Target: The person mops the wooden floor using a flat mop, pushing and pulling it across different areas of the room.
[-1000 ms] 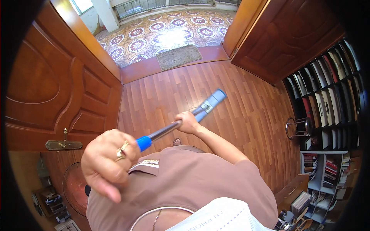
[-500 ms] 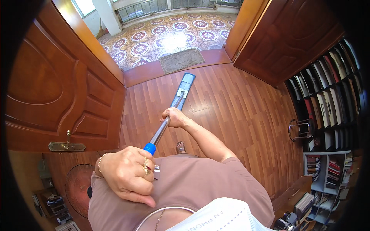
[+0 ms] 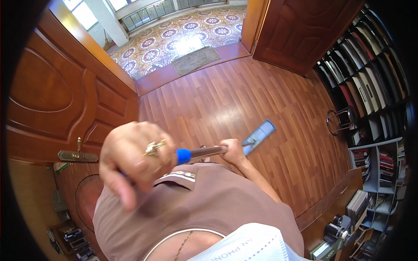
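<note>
I hold a flat mop by its long handle [image 3: 204,152], which has a blue grip near the top. My left hand [image 3: 133,158], wearing a gold ring, grips the upper end close to the camera. My right hand [image 3: 233,150] grips the handle lower down. The grey-blue mop head [image 3: 260,135] rests on the wooden plank floor [image 3: 226,100] to my right front. My brown shirt fills the lower middle of the view.
An open wooden door [image 3: 65,100] with a brass handle [image 3: 77,153] stands at my left. A second door leaf [image 3: 300,30] is at the far right. A doormat [image 3: 195,60] lies on patterned tiles beyond the threshold. Shelves of books [image 3: 374,82] line the right wall.
The mop head has swung from straight ahead, near the threshold, back to the right and closer to me. My left hand has risen nearer the camera.
</note>
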Demonstrator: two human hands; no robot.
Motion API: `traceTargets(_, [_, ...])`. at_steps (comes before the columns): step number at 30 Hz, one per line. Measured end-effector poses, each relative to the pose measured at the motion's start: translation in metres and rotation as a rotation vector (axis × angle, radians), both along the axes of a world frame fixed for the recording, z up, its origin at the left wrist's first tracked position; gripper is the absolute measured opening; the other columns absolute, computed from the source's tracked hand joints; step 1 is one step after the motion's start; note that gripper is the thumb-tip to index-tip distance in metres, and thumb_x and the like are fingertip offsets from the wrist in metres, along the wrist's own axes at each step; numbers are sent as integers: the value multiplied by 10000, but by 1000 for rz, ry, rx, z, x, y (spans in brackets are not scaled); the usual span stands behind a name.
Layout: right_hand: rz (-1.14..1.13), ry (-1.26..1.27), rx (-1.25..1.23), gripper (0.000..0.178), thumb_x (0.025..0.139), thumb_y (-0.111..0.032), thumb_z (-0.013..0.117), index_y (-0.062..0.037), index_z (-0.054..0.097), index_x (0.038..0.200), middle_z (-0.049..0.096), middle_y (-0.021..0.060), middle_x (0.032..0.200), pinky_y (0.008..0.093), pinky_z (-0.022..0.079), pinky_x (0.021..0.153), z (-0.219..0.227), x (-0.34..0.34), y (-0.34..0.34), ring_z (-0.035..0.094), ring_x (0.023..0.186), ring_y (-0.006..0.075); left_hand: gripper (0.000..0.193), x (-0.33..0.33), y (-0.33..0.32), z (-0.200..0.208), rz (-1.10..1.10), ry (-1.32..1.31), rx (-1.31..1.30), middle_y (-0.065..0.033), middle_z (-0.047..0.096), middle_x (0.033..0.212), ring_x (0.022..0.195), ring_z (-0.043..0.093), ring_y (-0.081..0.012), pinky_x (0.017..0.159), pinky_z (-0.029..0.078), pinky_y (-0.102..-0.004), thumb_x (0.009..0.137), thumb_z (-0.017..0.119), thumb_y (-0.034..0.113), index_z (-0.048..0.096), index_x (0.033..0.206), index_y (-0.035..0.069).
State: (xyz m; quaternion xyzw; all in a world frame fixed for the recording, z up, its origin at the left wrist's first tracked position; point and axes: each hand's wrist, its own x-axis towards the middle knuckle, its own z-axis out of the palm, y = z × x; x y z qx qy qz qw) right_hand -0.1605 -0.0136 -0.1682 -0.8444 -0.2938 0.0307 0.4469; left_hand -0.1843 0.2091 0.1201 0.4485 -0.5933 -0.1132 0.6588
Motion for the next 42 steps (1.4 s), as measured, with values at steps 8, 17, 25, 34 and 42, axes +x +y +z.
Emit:
traceTargets(8, [-430, 193, -74, 202, 654, -158, 636, -33, 516, 550, 475, 200, 549, 400, 393, 469, -30, -124, -154, 507, 503, 371, 339, -21, -118, -54, -128, 395, 96, -84, 489, 507, 440, 475, -239, 468, 367, -363, 847, 603, 211, 525, 585, 10])
traceTargets(17, [-648, 233, -69, 275, 652, -160, 671, -23, 466, 531, 427, 191, 515, 387, 364, 454, -65, -250, -250, 420, 446, 336, 372, -63, -225, -95, -466, 497, 362, -31, 461, 529, 495, 430, -126, 482, 317, -285, 901, 605, 196, 516, 588, 16])
traceTargets(25, [-734, 368, -143, 317, 699, -216, 709, -16, 516, 548, 460, 183, 517, 392, 376, 455, -52, -250, -248, 485, 441, 307, 406, -58, -231, -106, -387, 651, 375, -4, 441, 485, 450, 420, -84, 478, 367, -240, 902, 601, 229, 504, 562, 29])
traceTargets(34, [-417, 234, -56, 332, 687, -244, 691, -39, 486, 526, 449, 199, 536, 406, 370, 449, -26, -178, -189, 480, 474, 367, 391, -52, -172, -37, -292, 336, 18, -53, 446, 489, 437, 421, -175, 437, 285, -339, 860, 606, 215, 492, 534, 31])
traceTargets(42, [-142, 127, 114, 213, 644, -157, 674, -37, 516, 565, 474, 191, 567, 400, 385, 484, 20, -107, -108, 469, 509, 334, 417, -55, -124, 29, -281, -54, 54, -34, 549, 535, 458, 533, -121, 544, 485, -275, 862, 650, 413, 599, 665, 49])
